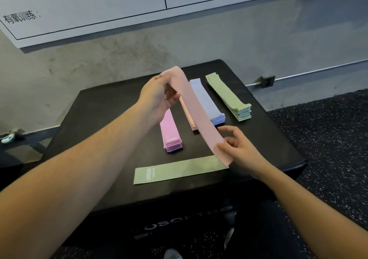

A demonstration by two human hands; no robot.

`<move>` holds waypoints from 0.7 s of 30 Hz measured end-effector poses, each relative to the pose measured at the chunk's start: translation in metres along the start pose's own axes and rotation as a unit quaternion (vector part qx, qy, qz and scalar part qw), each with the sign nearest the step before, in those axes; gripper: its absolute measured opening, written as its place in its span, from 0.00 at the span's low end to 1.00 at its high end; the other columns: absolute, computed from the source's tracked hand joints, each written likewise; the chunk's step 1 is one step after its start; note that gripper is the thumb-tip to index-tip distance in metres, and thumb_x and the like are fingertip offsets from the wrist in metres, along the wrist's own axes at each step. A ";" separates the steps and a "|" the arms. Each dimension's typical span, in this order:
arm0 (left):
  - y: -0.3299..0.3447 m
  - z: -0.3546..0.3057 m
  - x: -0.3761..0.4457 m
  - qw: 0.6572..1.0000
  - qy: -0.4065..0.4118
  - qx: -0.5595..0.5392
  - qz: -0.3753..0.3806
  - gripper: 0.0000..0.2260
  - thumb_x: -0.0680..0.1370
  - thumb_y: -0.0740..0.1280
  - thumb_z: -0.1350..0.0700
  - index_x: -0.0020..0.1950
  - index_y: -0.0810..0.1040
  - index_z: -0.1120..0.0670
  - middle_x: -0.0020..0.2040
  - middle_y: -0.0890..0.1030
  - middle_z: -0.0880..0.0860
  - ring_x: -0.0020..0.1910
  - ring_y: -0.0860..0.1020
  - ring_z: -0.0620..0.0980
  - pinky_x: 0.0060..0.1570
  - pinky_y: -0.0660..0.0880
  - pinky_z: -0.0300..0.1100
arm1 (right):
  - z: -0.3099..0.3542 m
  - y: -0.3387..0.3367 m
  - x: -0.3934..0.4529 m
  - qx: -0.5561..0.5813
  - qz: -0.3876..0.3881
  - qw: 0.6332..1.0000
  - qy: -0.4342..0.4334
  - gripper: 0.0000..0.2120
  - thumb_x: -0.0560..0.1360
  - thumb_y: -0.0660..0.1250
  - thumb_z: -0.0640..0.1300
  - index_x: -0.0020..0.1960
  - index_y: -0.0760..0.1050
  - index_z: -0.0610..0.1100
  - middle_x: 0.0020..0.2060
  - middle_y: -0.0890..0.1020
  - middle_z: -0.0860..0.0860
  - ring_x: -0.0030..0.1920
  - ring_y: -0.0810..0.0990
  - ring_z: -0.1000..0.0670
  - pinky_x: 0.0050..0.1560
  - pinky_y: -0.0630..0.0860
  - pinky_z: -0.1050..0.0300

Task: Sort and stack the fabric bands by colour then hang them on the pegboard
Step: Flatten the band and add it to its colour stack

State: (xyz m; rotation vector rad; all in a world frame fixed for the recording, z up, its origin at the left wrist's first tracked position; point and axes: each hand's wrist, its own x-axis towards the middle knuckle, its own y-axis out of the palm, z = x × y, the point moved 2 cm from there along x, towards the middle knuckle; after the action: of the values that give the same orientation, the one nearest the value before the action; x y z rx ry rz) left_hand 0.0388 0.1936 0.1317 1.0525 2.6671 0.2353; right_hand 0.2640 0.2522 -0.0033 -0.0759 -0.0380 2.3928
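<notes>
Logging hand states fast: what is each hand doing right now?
Left hand: holding the far end of the pale pink fabric band.
Right hand: pinching the same band's near end.

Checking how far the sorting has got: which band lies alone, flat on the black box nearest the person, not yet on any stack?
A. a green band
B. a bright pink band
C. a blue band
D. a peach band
A: a single green band lies flat by itself near the front edge of the black box, while the peach band is held up between the left hand and the right hand.
</notes>
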 end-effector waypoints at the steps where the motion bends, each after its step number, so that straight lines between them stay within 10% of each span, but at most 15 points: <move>1: 0.000 0.001 0.006 1.000 -0.002 -0.001 -0.005 0.02 0.84 0.63 0.57 0.55 0.75 0.53 0.47 0.83 0.53 0.38 0.82 0.46 0.32 0.78 0.38 | -0.001 -0.003 -0.001 0.011 -0.005 1.000 -0.002 0.17 0.80 0.68 0.39 0.65 0.71 0.52 0.37 0.83 0.50 0.40 0.80 0.54 0.41 0.74 0.64; 8: -0.004 0.013 0.041 0.999 -0.010 0.023 -0.030 0.07 0.84 0.64 0.56 0.61 0.76 0.53 0.51 0.85 0.53 0.44 0.83 0.47 0.36 0.79 0.41 | -0.005 -0.024 -0.007 0.024 -0.096 0.994 -0.047 0.09 0.76 0.72 0.35 0.48 0.85 0.48 0.42 0.87 0.57 0.44 0.82 0.60 0.46 0.75 0.69; 14: -0.002 0.014 0.063 0.997 0.002 0.062 -0.047 0.02 0.84 0.63 0.58 0.55 0.75 0.54 0.51 0.84 0.54 0.46 0.84 0.49 0.41 0.80 0.44 | -0.008 -0.037 -0.003 -0.085 0.055 0.994 -0.044 0.28 0.75 0.61 0.24 0.62 0.79 0.53 0.51 0.85 0.56 0.48 0.81 0.60 0.51 0.73 0.67; 21: 0.005 0.016 0.093 0.989 -0.019 0.149 0.000 0.04 0.83 0.64 0.63 0.52 0.75 0.55 0.50 0.83 0.57 0.44 0.85 0.52 0.42 0.83 0.47 | -0.008 -0.044 0.018 -0.329 -0.020 0.913 -0.241 0.07 0.72 0.74 0.45 0.49 0.84 0.54 0.51 0.76 0.64 0.57 0.76 0.57 0.58 0.73 0.62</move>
State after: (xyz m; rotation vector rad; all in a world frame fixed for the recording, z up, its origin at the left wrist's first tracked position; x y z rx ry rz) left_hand -0.0185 0.2625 0.1003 1.1269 2.7244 -0.1891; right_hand 0.2811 0.2972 -0.0101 0.2022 -1.0642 2.1994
